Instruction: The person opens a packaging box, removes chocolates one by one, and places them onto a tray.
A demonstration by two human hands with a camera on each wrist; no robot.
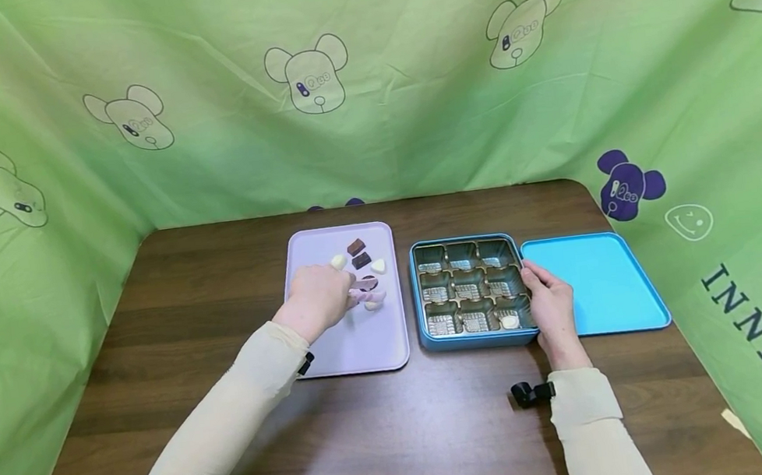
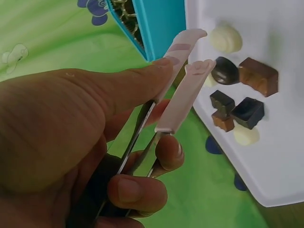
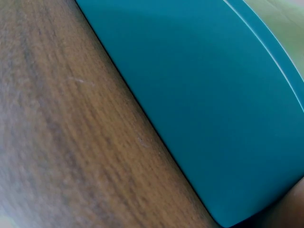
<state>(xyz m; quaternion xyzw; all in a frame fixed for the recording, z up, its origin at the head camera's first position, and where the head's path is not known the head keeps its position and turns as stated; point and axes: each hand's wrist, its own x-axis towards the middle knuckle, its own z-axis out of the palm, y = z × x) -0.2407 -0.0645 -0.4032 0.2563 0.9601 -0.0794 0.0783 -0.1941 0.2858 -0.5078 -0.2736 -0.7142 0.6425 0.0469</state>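
In my left hand (image 1: 317, 299) is a pair of metal tongs (image 2: 183, 97) with pale pink tips. Its tips stand apart over the chocolates, and I see nothing between them in the left wrist view. A dark round chocolate (image 2: 224, 71), a brown block (image 2: 259, 77), a dark square piece (image 2: 248, 113) and a cream one (image 2: 226, 39) lie near the tips on a pale lilac tray (image 1: 359, 353). My right hand (image 1: 553, 308) holds the right side of a blue box (image 1: 477, 341), thumb by the rim. One cream chocolate (image 1: 510, 321) sits in the box's front right compartment.
A flat blue lid (image 1: 594, 284) lies right of the box, beside my right hand. Both tray and box rest on a dark wooden table (image 1: 404, 439). Green printed cloth (image 1: 411, 132) hangs behind and along the sides.
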